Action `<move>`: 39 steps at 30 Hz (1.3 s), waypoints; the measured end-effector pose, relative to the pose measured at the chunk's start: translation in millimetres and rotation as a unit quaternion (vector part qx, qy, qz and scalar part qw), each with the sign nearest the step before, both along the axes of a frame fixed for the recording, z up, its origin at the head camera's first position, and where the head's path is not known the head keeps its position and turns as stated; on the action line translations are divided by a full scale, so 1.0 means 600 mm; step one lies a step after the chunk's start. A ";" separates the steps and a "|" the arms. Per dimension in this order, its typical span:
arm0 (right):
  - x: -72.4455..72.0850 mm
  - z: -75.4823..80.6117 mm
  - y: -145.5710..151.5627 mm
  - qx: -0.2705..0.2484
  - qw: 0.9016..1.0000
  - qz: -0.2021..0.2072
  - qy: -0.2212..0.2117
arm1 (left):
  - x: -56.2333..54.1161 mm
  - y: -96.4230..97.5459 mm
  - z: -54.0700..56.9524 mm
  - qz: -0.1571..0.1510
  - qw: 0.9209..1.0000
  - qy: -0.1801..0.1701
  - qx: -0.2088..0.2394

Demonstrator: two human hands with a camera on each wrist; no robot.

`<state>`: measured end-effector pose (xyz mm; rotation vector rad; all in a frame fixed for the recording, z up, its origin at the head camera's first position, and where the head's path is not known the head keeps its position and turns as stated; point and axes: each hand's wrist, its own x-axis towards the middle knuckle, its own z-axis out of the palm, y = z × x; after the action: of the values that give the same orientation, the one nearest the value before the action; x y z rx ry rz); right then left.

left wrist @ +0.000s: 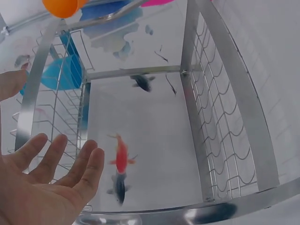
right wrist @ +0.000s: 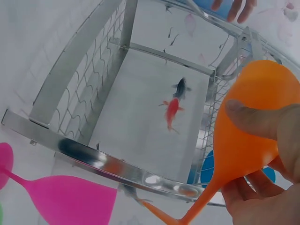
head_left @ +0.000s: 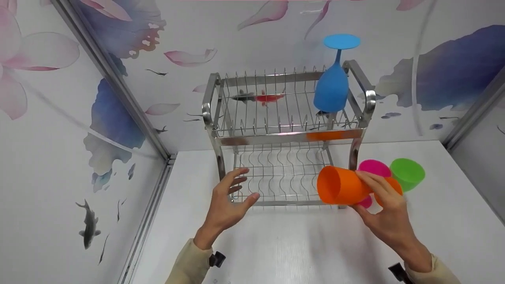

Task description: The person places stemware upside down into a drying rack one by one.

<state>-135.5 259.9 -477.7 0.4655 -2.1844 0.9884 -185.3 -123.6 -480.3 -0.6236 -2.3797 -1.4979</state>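
Observation:
My right hand grips an orange plastic goblet by its bowl, tilted on its side with the mouth toward the left. In the right wrist view my thumb lies on one side of the goblet and my fingers curl round the other; its stem runs down and left. My left hand holds nothing; its fingers are spread and slightly bent beside the front left of the metal dish rack. On the rack's upper tier a blue goblet stands upside down at the right, base up.
Right of the rack, a pink goblet and a green one are on the white table, partly behind my right hand. The lower tier has wavy wire dividers. Flower-and-fish printed panels enclose the back and left.

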 end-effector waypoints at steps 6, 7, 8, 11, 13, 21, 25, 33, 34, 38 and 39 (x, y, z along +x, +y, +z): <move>0.002 0.010 -0.008 0.034 0.999 0.008 0.003 | 0.010 0.020 0.004 -0.029 1.000 0.011 0.000; 0.002 0.012 -0.011 0.039 0.999 0.008 0.002 | 0.012 0.024 0.005 -0.035 0.999 0.013 0.001; 0.002 0.014 -0.013 0.046 0.999 0.008 0.001 | 0.013 0.028 0.008 -0.040 0.999 0.014 0.001; 0.001 0.020 -0.023 0.061 0.998 0.013 0.001 | 0.016 0.038 0.014 -0.055 0.998 0.012 0.004; 0.001 0.023 -0.030 0.069 0.997 0.017 0.004 | 0.018 0.045 0.017 -0.062 0.998 0.011 0.006; 0.001 0.027 -0.051 0.091 0.995 0.026 0.008 | 0.020 0.067 0.017 -0.080 0.997 -0.002 0.004; 0.000 0.025 -0.059 0.106 0.994 0.023 0.014 | 0.021 0.078 0.018 -0.089 0.996 -0.009 -0.001; 0.001 0.022 -0.074 0.107 0.994 0.029 0.020 | 0.020 0.101 0.023 -0.118 0.993 -0.015 -0.008; 0.001 0.021 -0.076 0.107 0.994 0.031 0.021 | 0.020 0.103 0.024 -0.121 0.993 -0.015 -0.007; 0.002 0.021 -0.082 0.117 0.992 0.028 0.023 | 0.020 0.111 0.026 -0.134 0.991 -0.012 -0.007; 0.002 0.021 -0.083 0.118 0.992 0.028 0.023 | 0.021 0.113 0.026 -0.137 0.991 -0.013 -0.008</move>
<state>-134.2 210.3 -465.0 0.6550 -2.2679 0.7416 -172.9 -55.5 -464.7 -0.9726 -2.4055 -1.6027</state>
